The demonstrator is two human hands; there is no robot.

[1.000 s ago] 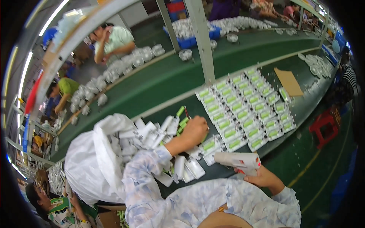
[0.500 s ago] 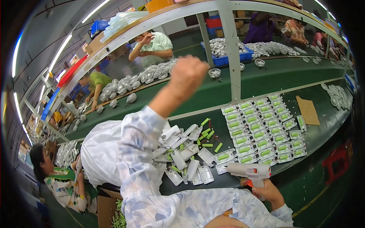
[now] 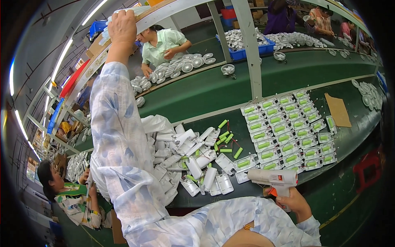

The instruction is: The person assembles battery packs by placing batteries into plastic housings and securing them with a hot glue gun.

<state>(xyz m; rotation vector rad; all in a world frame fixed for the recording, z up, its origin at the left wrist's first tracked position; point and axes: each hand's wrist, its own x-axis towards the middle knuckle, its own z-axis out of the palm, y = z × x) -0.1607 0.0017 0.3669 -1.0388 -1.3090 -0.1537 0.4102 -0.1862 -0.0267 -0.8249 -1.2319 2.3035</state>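
Observation:
My left hand (image 3: 122, 27) is raised to the overhead shelf, fingers curled down over a pile of long translucent sticks (image 3: 141, 9) that look like glue sticks; its fingertips and anything in them are hidden. My right hand (image 3: 295, 203) grips the handle of a white hot glue gun (image 3: 272, 177) with an orange-red trigger. The gun points left, above the front edge of the table. Beyond it, white plastic housings (image 3: 281, 138) fitted with green battery cells stand in rows. Left of these lies a loose heap of white housings (image 3: 193, 150) with green cells (image 3: 228, 138).
A white bag (image 3: 156, 124) rests by the heap behind my left arm. The shelf post (image 3: 249, 53) rises at the table's back edge. Brown cardboard (image 3: 338, 110) lies at the right. Across the green conveyor (image 3: 197, 92) people work at piled white fan parts (image 3: 177, 68). Another person (image 3: 70, 193) works at left.
My left hand has moved up and left from above the conveyor to the sticks on the shelf. My right hand keeps the glue gun in nearly the same place.

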